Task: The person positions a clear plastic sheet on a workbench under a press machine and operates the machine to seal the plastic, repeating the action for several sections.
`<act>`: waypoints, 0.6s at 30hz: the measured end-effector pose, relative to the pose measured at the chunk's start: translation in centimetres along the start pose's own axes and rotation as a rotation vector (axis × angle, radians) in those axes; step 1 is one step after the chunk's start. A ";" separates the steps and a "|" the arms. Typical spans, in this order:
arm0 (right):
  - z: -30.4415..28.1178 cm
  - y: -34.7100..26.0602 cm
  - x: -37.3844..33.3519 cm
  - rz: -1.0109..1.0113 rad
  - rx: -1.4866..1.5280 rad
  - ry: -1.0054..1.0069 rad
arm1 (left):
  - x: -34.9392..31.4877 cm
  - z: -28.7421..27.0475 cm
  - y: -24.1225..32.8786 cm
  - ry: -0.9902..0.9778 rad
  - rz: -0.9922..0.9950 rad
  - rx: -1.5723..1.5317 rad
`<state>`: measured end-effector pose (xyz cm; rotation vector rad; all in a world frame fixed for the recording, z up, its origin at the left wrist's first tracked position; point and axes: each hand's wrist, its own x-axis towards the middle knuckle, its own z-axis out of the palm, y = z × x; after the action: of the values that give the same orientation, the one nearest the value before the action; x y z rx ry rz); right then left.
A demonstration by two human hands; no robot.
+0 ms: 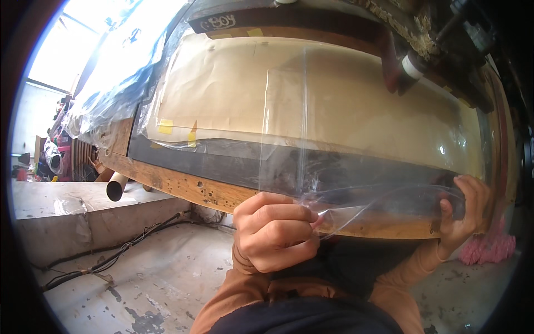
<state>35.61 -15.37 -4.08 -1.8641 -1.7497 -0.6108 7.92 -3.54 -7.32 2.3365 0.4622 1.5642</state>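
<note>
Clear plastic film point(356, 203) lies over the near part of the workbench and stretches between my hands. My left hand point(275, 231) is closed in a pinch on a gathered edge of the film, just over the bench's front edge. At the right, my right hand point(469, 206) curls its fingers and thumb at the film's other end, with the thumb a little apart from the fingertips. From my left hand to the right, the film's loose edge rises in an arc. Beneath it are a dark grey strip point(222, 164) and a wide beige sheet point(217, 94).
A dark machine bar point(300, 25) spans the bench's far side. Yellow tape pieces point(165, 126) mark the sheet's left. Clear plastic point(117, 94) hangs at the left. Below are a pipe end point(117, 187), black cables point(122, 250) and, at the right, pink string point(484, 247).
</note>
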 end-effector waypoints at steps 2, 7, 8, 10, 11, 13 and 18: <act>0.0 -0.1 0.0 0.006 0.005 -0.004 | 0.0 -0.1 0.1 -0.002 -0.024 -0.008; -0.2 -0.3 0.1 0.024 0.014 -0.002 | 0.2 0.0 -0.3 0.020 -0.018 -0.086; -0.2 -0.4 0.1 0.034 0.025 0.003 | 0.3 -0.2 -0.3 -0.003 -0.034 -0.086; -0.2 -0.4 0.0 0.057 0.038 0.017 | 0.7 -0.6 0.0 -0.046 -0.059 -0.093; -0.2 -0.4 0.0 0.054 0.034 0.032 | 0.5 0.0 -0.1 0.060 -0.039 -0.151; 0.0 -0.3 -0.1 0.057 0.007 0.054 | -0.4 1.9 -0.8 0.271 -0.011 -0.288; -0.5 -0.5 0.0 0.053 -0.101 0.194 | 1.1 0.8 0.2 -0.001 -0.229 0.292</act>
<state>35.11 -15.66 -3.65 -1.8435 -1.5666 -0.8432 9.06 -3.37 -6.61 2.3841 0.9788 1.4702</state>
